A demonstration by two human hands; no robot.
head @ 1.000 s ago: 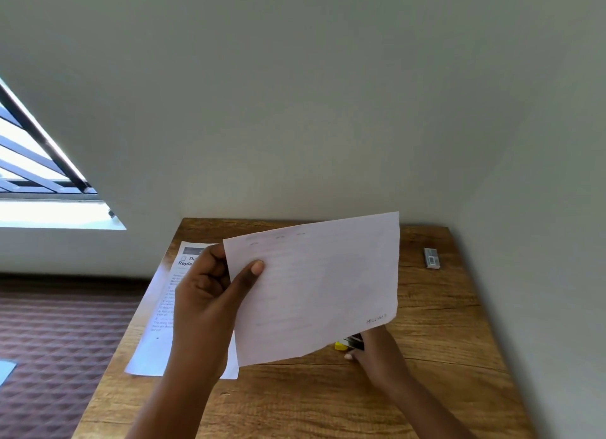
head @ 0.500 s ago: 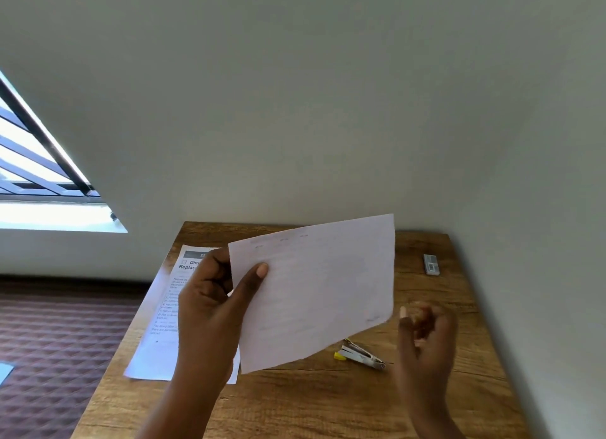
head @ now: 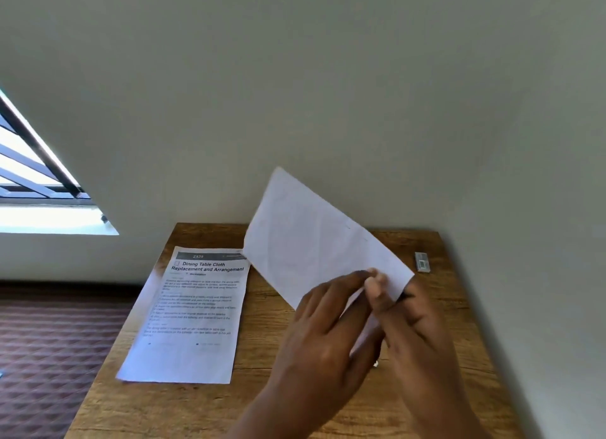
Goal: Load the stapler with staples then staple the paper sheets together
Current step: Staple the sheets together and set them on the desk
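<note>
Head view: both hands meet at the near-right corner of a white sheet (head: 314, 248) held in the air above a wooden table (head: 262, 402). The left hand (head: 324, 337) pinches the sheet's lower edge, fingers and thumb closed on the paper; the right hand (head: 410, 324) holds the same corner, thumb on top. The sheet is tilted, its long axis running from upper left, against the wall, down to lower right at the hands, blank side to the camera.

A second, printed sheet (head: 193, 310) lies flat on the table to the left, apart from the first, its heading toward the wall and its long axis running roughly away from the camera. A small staple box (head: 422, 261) sits near the table's far right edge. No stapler can be made out; it may lie behind the hands.

Judging from this, the sheets are not yet stacked or stapled, and whether the stapler is loaded cannot be told.
</note>
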